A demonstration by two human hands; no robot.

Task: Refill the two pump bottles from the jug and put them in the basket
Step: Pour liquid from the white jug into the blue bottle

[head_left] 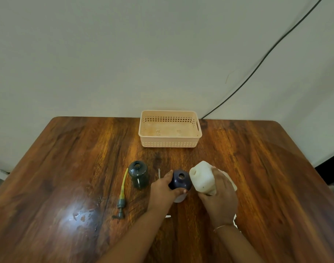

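My left hand [162, 188] grips a dark purple pump bottle [181, 180] that stands upright on the wooden table [67, 168] with its neck open. My right hand [219, 194] holds a white jug [202, 177], tilted left so its spout sits just right of the purple bottle's mouth. A dark green bottle [138, 174] stands open to the left, untouched. Its pump head with a yellow tube [122, 192] lies flat on the table beside it. A peach basket [170, 129] sits empty at the table's far edge.
A thin clear tube [159, 173] lies between the two bottles. Small wet spots [82, 217] mark the table at front left. A black cable [266, 56] runs down the wall behind the basket. A white object [168, 216] peeks out under my left forearm.
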